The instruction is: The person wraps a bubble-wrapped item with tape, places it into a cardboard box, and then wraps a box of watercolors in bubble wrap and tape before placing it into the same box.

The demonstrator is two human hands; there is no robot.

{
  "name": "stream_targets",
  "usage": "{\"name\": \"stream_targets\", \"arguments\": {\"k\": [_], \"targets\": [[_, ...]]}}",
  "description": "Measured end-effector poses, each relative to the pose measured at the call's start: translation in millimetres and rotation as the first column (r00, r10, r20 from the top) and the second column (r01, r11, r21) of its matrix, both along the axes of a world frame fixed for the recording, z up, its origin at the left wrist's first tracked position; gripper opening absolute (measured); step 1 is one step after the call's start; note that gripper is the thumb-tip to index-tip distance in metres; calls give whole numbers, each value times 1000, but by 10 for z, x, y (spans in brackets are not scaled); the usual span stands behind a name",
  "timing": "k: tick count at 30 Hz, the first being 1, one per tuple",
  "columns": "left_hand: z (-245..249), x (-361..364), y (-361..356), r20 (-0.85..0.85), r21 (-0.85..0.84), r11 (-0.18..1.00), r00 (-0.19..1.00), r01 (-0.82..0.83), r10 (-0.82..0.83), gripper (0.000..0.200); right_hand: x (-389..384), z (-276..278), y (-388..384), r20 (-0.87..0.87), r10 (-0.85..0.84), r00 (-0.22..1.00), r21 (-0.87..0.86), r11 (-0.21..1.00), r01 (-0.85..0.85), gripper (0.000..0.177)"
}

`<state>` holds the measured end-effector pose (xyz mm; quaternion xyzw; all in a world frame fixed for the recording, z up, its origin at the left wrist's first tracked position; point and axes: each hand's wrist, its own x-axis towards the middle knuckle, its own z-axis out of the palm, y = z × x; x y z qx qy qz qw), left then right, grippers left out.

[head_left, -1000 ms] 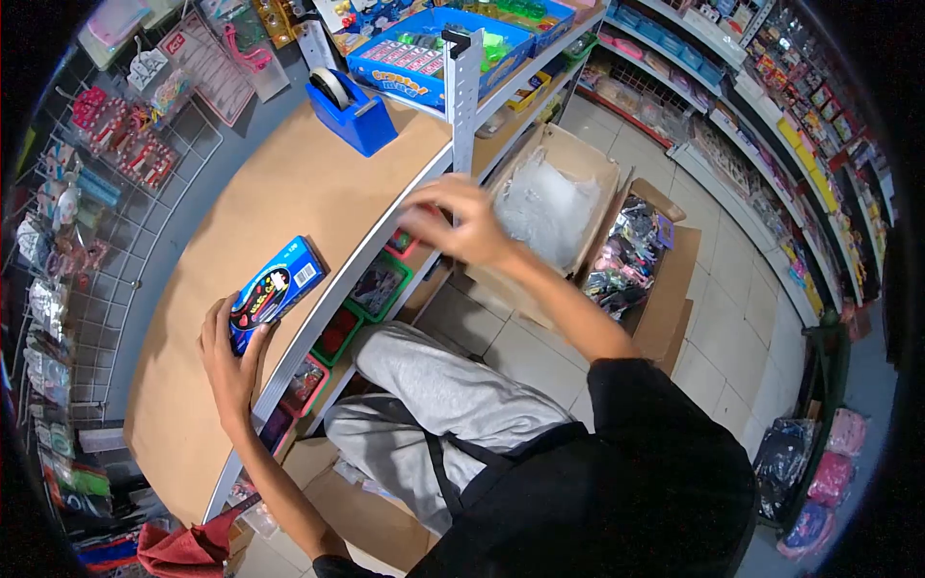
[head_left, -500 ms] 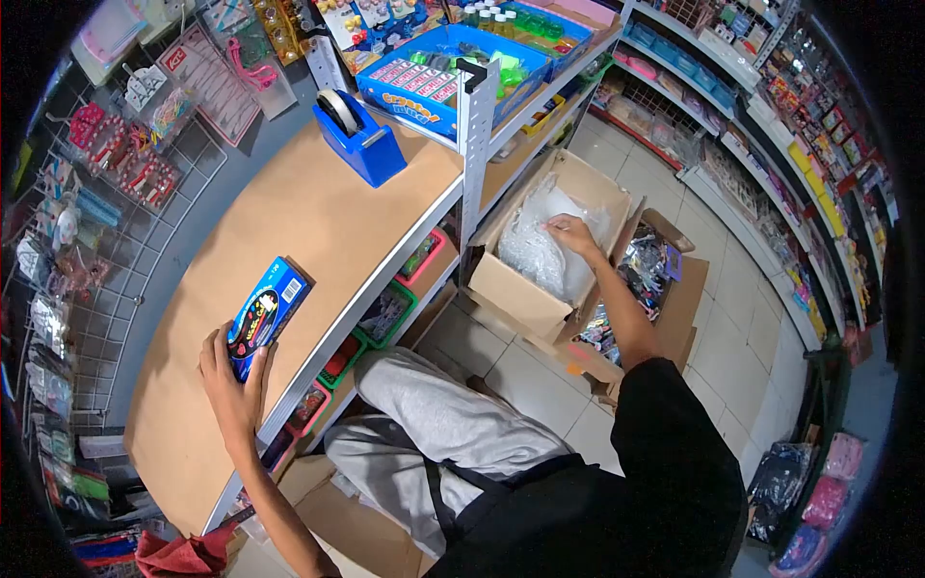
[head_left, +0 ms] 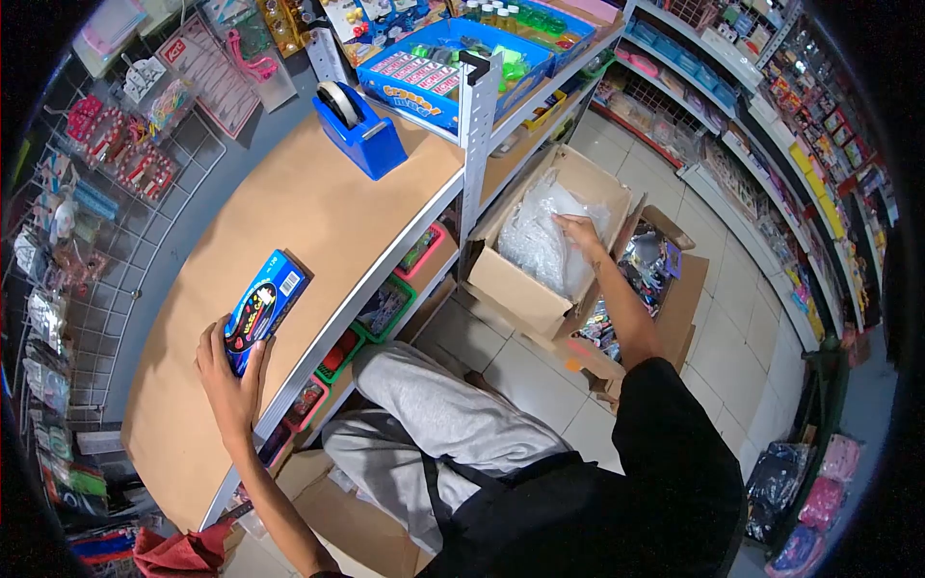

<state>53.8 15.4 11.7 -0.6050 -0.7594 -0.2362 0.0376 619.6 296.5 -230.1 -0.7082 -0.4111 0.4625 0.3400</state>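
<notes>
The small blue printed packet (head_left: 258, 306) lies flat on the brown counter (head_left: 308, 212) near its front edge, our left hand (head_left: 229, 380) clasped round its near end. Our right hand (head_left: 581, 231) rests on crumpled clear plastic (head_left: 535, 241) inside the open cardboard box (head_left: 511, 289); whether it grips, we cannot tell.

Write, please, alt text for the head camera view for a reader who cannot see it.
A person's left hand holds a blue box on a brown shelf board, while the right hand reaches into an open cardboard box of clear plastic bags. A blue tape dispenser stands farther along.
</notes>
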Motion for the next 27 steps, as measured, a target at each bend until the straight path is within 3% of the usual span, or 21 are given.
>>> {"name": "stream_targets", "arguments": {"k": [5, 8, 11, 14, 17, 21, 24, 25, 27], "targets": [[1, -6, 3, 4, 0, 1000, 1000, 0, 0, 57, 107, 58, 16, -100, -128, 987, -28, 992, 126, 53], [11, 8, 1, 7, -11, 1000, 1000, -14, 14, 58, 436, -392, 328, 285, -312, 906, 183, 946, 268, 49], [1, -6, -11, -17, -3, 1000, 1000, 6, -6, 59, 737, -471, 524, 312, -381, 870, 397, 884, 244, 50], [-5, -22, -23, -65, 19, 999, 997, 38, -37, 60, 675, 287, 251, -11, -289, 957, 480, 838, 258, 55], [-8, -25, -27, -53, 19, 999, 998, 28, -27, 63, 695, 956, 84, -448, -148, 881, 436, 825, 360, 54], [4, -24, -29, 2, 16, 1000, 1000, 16, -16, 65, 950, 1641, -269, -132, 230, 964, 487, 862, -139, 40], [81, 34, -48, -14, 60, 998, 1000, 22, -21, 66, 531, 2372, -694, -133, 397, 908, 427, 850, -309, 28], [102, 69, -58, -69, 108, 993, 997, 35, -28, 67, 374, 2599, -804, -193, 429, 882, 386, 860, -334, 32], [101, 30, -68, -147, 185, 978, 987, 99, -72, 68, 94, 2840, -934, -259, 540, 801, 477, 793, -380, 43]]}}
